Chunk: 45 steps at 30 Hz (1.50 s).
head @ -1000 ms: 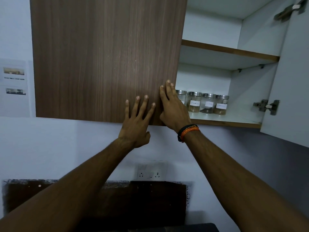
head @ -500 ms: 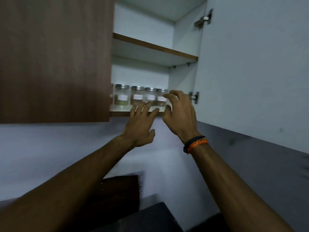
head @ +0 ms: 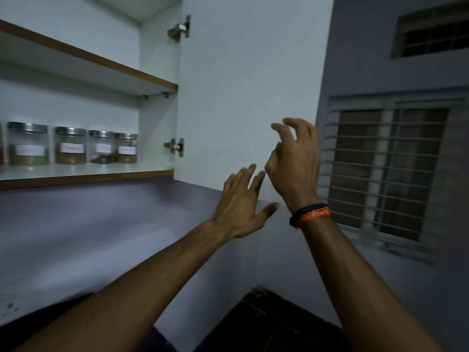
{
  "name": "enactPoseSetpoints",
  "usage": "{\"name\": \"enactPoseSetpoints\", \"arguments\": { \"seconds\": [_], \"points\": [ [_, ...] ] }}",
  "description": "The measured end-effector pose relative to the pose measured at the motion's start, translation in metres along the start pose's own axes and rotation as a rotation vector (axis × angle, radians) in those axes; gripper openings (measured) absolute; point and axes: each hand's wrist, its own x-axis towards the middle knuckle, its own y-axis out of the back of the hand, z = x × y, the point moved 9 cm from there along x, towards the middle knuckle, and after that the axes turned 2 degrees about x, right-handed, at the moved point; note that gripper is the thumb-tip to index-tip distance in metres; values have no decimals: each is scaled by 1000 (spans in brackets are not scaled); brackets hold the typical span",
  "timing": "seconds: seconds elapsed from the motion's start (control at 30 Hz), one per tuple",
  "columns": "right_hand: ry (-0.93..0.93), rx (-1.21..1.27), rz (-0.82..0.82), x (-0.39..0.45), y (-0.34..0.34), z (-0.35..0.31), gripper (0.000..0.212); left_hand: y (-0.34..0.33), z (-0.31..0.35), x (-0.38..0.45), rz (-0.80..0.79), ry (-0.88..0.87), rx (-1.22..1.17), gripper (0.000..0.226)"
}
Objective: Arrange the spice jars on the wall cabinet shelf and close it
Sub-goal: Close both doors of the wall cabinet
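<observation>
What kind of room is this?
Probably a kitchen: labelled spice jars stand in a row on a wall cabinet shelf, its white door swung open beside a barred window.

Four spice jars (head: pixel 68 146), two shelves (head: pixel 88 174), two hinges (head: pixel 175 147), two hands (head: pixel 238 209), two windows (head: pixel 385 171).
</observation>
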Motion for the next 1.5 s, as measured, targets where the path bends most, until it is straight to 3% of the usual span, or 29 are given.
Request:
{"name": "enactPoseSetpoints", "arguments": {
  "seconds": [0.17, 0.37, 0.43, 0.53, 0.7, 0.97, 1.27, 1.5],
  "points": [
    [-127, 15, 75, 16, 19, 55, 54, -30, 43, 33, 53, 85, -52, 113],
    [-413, 330, -159, 29, -21, 108, 60, -47, 54, 64, 74, 222, 17, 116],
    [-432, 391, -195, 29, -33, 110, 54, -45, 49, 72, 65, 259, 64, 120],
    [-481, 410, -134, 27, -39, 118, 42, -44, 48, 80, 49, 294, 62, 131],
    [-577, 566, -76, 22, -43, 129, 43, -49, 47, 77, 84, 294, -28, 135],
    [-534, 811, -127, 15, -23, 92, 37, -20, 33, 33, 136, 208, -70, 126],
    [-323, 1006, -120, 1, -6, 9, 39, 53, 24, -34, 182, 145, -86, 112],
    [-230, 1268, -194, -10, -27, -46, 48, 103, 12, -80, 252, 212, -127, 107]
  ]
}}
